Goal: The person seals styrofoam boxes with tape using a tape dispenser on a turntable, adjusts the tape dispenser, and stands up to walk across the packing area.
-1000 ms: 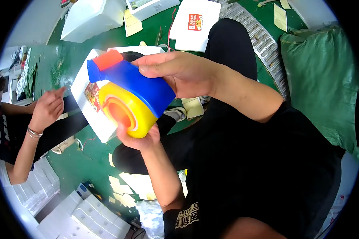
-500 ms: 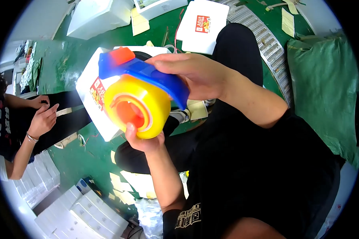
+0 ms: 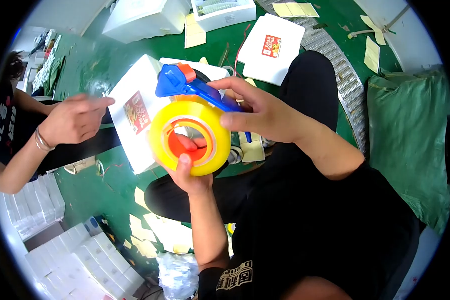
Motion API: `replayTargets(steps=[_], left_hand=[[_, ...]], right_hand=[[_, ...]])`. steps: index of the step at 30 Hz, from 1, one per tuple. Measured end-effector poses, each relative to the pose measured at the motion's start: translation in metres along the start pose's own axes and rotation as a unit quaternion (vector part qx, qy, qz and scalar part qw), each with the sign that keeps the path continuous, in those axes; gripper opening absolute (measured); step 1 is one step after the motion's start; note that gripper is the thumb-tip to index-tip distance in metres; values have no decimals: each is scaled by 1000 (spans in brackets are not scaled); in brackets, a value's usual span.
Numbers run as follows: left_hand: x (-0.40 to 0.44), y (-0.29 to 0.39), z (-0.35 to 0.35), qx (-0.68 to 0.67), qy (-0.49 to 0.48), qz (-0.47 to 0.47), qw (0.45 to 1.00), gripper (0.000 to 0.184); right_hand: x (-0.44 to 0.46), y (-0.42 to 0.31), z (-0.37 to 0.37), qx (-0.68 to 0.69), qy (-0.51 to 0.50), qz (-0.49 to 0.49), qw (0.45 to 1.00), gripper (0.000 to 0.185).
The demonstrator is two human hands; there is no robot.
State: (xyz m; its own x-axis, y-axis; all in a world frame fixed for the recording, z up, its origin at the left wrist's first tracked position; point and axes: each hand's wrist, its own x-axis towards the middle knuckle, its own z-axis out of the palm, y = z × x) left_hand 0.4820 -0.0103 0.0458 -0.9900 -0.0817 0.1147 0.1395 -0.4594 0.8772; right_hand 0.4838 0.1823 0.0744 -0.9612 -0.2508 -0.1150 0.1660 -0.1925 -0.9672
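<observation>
My left hand grips a roll of yellow packing tape from below, its thumb at the edge of the red core and fingers showing through the hole. My right hand is closed around a blue tape dispenser with an orange-red part near its end. The dispenser lies along the top of the roll; whether the two are joined I cannot tell. My right thumb touches the roll's edge. Behind the roll is a white foam box with a red label.
A co-worker's hand reaches in from the left beside the foam box. A white lid lies near a roller conveyor. At right stands a green sack; white boxes are stacked lower left. Paper scraps litter the green floor.
The roll and dispenser have turned, so the core's hole now faces me more openly. Both sit further right in view. The co-worker's hand has moved right, close to the foam box.
</observation>
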Motion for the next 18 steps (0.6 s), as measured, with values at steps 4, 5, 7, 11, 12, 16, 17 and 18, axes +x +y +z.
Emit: replayTargets(steps=[4,5,7,11,12,16,17,18], left_hand=[[-3,1,-8,66,-14,11,998,91],[-5,-3,-14,83,-17,-3,996,95],[-8,-6,-17,102,-14,-4,995,99],[-16,-14,-14,146,-13,54,988,99],[-17,-17,-20,178,-24,75,981,98],[-22,-22,-30,230,-74,129,962,96],[-23,-24,-29,231,-79,133,961,96],[-25,-27,-29,234,-81,138,959,95]], right_hand=[[2,13,5,-136,15,-54,989,75],[2,14,14,-54,8,-28,998,79],[2,23,33,40,45,-72,996,80],[2,32,41,99,104,-82,986,89],[2,32,40,116,101,-75,985,98],[1,44,39,136,97,-60,984,103],[1,47,37,135,101,-57,984,104],[1,48,35,134,101,-54,984,105]])
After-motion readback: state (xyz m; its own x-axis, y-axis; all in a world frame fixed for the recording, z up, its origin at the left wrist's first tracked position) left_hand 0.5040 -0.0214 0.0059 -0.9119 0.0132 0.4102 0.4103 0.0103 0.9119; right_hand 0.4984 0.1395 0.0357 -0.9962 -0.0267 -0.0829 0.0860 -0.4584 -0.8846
